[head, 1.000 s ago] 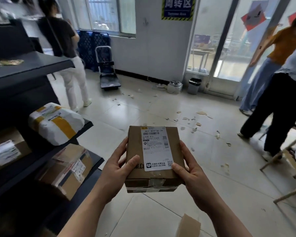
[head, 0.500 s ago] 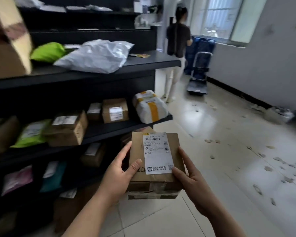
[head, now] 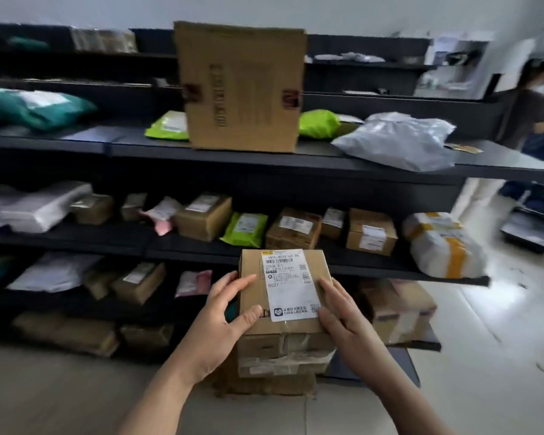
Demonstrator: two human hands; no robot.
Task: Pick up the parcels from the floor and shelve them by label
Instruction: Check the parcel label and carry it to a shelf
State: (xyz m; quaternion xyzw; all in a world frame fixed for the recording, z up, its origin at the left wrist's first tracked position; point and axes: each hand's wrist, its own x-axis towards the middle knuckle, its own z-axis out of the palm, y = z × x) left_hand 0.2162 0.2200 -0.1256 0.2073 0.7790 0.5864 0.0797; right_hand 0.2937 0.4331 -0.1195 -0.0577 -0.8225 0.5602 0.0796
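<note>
Cardboard parcel [head: 255, 296] sits btwn both hands, label [head: 288, 285] facing up. Left hand [head: 220, 315] grips its left edge, thumb on top, fingers along the side. Right hand [head: 343, 315] clamps the right edge, thumb by the label. Vs 0.5 s ago: same grip, but shelves [head: 321, 160] now lie straight beyond the hands, no longer off to the left.

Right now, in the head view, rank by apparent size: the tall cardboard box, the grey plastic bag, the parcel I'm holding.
1. tall cardboard box
2. held parcel, though nearness to the camera inflates it
3. grey plastic bag
</note>
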